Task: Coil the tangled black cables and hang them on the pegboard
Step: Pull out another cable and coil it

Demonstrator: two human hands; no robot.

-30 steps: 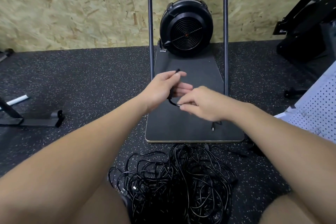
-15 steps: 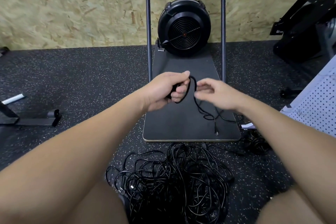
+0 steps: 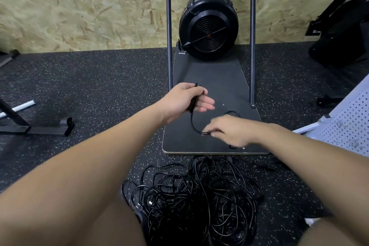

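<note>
Left hand (image 3: 184, 98): centre frame, grip curled round one black cable (image 3: 192, 124).
Right hand (image 3: 229, 130): blurred, fingertips pinching that cable's loop.
Tangle (image 3: 191, 195): bottom centre, on the floor.
Writing: none readable.

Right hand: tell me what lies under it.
Under the right hand lies the black board, with a black cable running from the left hand. The cable's stretch beneath the palm is hidden.

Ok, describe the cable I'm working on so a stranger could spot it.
Find the round black fan on its dark floor board. Above that board, the left hand grips one thin black cable, looping to the right hand. Unlike the tangled pile, it's lifted and single.
</note>
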